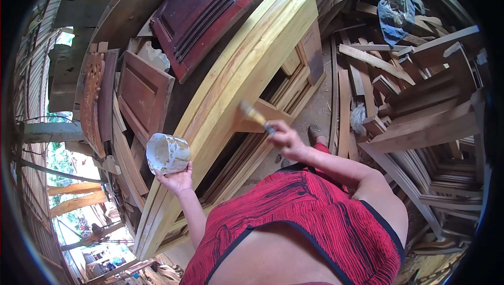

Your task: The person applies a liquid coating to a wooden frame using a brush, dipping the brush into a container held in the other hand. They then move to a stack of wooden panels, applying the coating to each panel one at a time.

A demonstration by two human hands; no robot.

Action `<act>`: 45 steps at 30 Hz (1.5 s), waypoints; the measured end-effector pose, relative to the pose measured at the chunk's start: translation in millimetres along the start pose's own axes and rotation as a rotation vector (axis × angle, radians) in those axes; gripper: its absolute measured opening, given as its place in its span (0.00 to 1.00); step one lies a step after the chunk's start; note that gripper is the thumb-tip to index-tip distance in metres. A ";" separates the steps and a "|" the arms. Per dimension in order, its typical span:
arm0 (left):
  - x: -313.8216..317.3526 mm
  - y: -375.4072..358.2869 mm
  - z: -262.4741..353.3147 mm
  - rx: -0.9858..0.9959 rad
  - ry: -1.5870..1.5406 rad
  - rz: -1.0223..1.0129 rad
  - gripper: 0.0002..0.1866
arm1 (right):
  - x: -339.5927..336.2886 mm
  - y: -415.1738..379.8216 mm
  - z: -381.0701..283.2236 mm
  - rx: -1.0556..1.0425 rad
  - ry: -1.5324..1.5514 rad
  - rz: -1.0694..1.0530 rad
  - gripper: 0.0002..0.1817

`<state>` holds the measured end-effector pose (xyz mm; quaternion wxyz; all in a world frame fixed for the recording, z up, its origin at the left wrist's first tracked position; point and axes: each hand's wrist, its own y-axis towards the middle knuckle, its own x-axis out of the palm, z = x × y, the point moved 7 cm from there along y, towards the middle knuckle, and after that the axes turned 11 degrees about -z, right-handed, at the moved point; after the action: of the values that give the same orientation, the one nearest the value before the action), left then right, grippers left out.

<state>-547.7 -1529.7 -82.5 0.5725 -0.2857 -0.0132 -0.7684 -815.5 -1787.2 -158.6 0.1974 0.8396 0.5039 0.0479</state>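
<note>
A white tub (167,153) with brownish drips down its side rests in my left hand (177,180), its mouth tilted toward the left. My right hand (286,139) is closed around the handle of a paintbrush (253,114). The bristles, slightly blurred, lie over the near face of a long pale yellow wooden frame (262,54). That frame runs diagonally across the view and stands on edge, with dark panel openings on its lower side. The tub is beside the frame's left edge.
Dark red panelled doors (202,22) and a brown panel (144,93) lean behind the frame. To the right are stacked planks (378,64) and wooden frames (430,122). A blue plastic bag (395,14) lies on the pile at the upper right.
</note>
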 end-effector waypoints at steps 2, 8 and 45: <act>1.3 1.3 -0.6 0.004 0.011 -0.016 0.50 | 26.1 -0.9 -8.7 -0.028 0.058 -0.285 0.10; 1.0 -0.4 -1.0 0.035 0.033 0.024 0.50 | -13.1 31.4 37.4 0.231 0.286 -0.291 0.09; -8.4 2.7 -3.3 -0.015 0.050 -0.001 0.51 | 3.9 -6.4 42.3 0.234 0.731 0.102 0.06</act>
<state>-545.2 -1524.4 -90.0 0.5702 -0.2707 0.0064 -0.7756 -807.1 -1793.2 -200.4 -0.0951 0.8079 0.5007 0.2961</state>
